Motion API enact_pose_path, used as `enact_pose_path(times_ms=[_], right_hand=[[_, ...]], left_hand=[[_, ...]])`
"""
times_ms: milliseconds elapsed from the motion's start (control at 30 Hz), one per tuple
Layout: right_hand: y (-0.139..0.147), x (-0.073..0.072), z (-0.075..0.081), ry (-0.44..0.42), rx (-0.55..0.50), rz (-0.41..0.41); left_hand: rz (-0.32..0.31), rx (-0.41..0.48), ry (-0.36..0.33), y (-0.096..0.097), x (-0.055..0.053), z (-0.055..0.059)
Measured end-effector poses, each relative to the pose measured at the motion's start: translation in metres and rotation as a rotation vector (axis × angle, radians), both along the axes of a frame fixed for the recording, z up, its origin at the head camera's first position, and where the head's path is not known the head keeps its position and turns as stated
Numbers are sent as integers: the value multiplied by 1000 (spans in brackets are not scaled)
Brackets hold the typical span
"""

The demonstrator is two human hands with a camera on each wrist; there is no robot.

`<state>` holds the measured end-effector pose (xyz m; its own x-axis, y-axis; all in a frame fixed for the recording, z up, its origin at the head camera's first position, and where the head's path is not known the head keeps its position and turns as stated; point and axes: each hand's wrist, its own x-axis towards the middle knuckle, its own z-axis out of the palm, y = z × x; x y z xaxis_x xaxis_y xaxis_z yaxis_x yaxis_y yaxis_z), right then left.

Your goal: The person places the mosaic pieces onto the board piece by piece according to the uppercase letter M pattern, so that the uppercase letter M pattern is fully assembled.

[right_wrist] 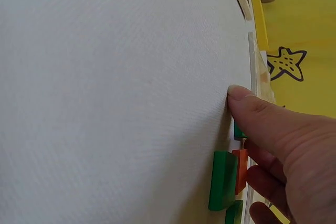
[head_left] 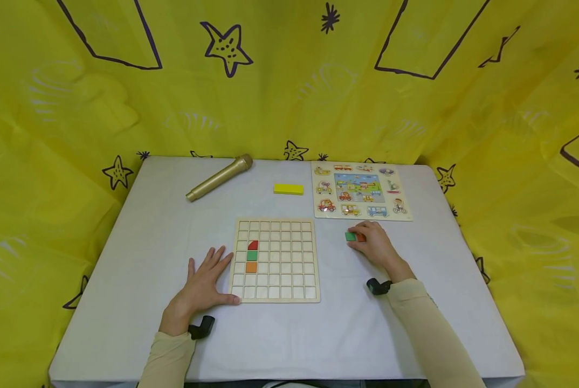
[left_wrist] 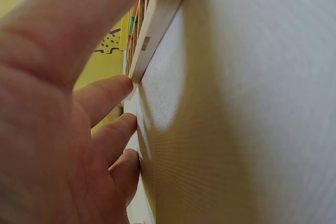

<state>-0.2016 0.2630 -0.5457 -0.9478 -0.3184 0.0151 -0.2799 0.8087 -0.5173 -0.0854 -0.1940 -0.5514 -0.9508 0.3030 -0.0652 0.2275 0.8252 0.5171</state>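
Observation:
A wooden grid board (head_left: 284, 267) lies in the middle of the table. One column of it bears a red piece with a slanted corner (head_left: 253, 246), a green tile (head_left: 253, 255) and an orange tile (head_left: 252, 267). My left hand (head_left: 202, 286) rests spread along its left side, thumb at the near corner and index fingertip at the edge. To the right, thumb and index finger of my right hand (head_left: 376, 245) pinch a second green tile (head_left: 350, 236) low at the table. Under that hand, the right wrist view shows another orange tile (right_wrist: 241, 171) and a thick green tile (right_wrist: 223, 182).
Behind the right hand lies a vehicle picture puzzle (head_left: 362, 210). A yellow block (head_left: 288, 189) and a gold microphone (head_left: 219, 178) are at the back of the white table (head_left: 139, 258). Yellow patterned cloth (head_left: 280, 102) hangs around the back and sides.

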Motion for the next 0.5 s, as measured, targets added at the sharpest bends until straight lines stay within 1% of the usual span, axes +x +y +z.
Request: enact_pose_path(times_ms=[267,500], right_hand=[[-1,2,1,21,3,25],[-3,2,3,31,14,29]], left_hand=[[0,1,-6,0,-1,-1],[1,-2,-19,0,-1,-2]])
